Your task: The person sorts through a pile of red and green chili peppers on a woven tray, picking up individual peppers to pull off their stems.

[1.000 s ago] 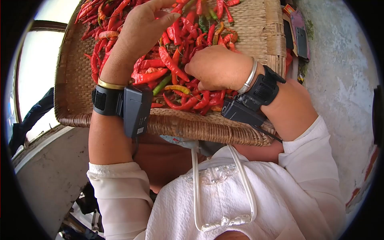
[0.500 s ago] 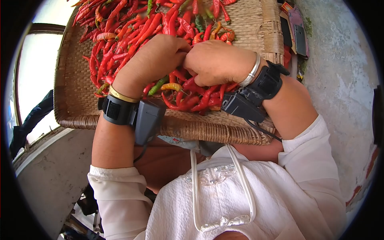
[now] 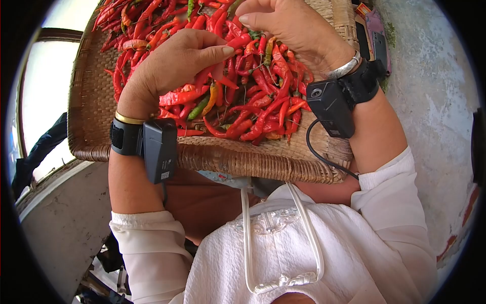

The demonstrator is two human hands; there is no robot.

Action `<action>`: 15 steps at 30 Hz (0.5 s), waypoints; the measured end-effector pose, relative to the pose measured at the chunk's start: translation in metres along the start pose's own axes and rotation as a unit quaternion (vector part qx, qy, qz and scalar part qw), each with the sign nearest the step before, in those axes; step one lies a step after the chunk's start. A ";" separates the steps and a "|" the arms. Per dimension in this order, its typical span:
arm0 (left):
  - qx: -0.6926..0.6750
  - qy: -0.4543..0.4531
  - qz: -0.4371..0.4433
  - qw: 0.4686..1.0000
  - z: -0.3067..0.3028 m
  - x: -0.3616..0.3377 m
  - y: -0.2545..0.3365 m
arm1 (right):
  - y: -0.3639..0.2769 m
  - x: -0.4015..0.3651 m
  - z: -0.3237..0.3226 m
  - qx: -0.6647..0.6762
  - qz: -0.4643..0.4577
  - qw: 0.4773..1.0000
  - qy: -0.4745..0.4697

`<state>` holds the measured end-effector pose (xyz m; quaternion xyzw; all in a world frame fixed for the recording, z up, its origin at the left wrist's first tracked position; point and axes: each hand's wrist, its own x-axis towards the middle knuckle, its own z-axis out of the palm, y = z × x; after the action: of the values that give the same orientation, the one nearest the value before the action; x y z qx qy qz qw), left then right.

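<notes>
Many red chili peppers (image 3: 263, 119), with a few green and orange ones among them, lie heaped in a woven basket (image 3: 253, 164). Over the left part of the heap, my left hand (image 3: 177, 63) is closed, its thumb stretched along the top and a red chili pepper (image 3: 221, 76) showing beneath it; the other fingers are mostly hidden. My right hand (image 3: 298, 30) hovers above the upper right of the heap, thumb and forefinger apart, with nothing visible between them. Each wrist carries a bracelet and a strapped black device.
The basket's rim runs close in front of my body. A phone (image 3: 379, 48) and other small items lie beyond its right side. Dark cloth (image 3: 43, 152) hangs at the left by a bright window. A thin black cable (image 3: 319, 154) loops from the right wrist device.
My hands, which were together over the peppers, have separated. The right one has moved up and to the right and its fingers have parted; the left one has shifted left and upward.
</notes>
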<state>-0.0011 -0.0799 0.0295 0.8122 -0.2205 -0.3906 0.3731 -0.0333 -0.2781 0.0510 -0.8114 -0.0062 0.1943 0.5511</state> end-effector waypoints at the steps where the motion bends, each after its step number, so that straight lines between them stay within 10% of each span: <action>1: 0.000 0.000 0.000 1.000 -0.002 -0.001 0.000 | -0.003 -0.002 0.000 0.023 -0.009 0.999 0.031; 7: -0.084 0.092 0.032 0.992 -0.028 0.004 -0.015 | 0.019 0.013 0.007 0.003 -0.069 0.994 0.086; 11: -0.413 0.213 0.220 0.858 -0.015 0.010 -0.001 | 0.016 0.006 0.009 0.006 -0.117 0.991 0.065; 15: -0.102 0.154 0.071 0.980 -0.006 0.016 -0.016 | 0.023 0.012 0.015 -0.053 -0.091 0.993 0.052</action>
<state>0.0143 -0.0777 0.0117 0.8027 -0.1768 -0.2539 0.5099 -0.0317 -0.2715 0.0220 -0.8445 -0.0616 0.1006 0.5223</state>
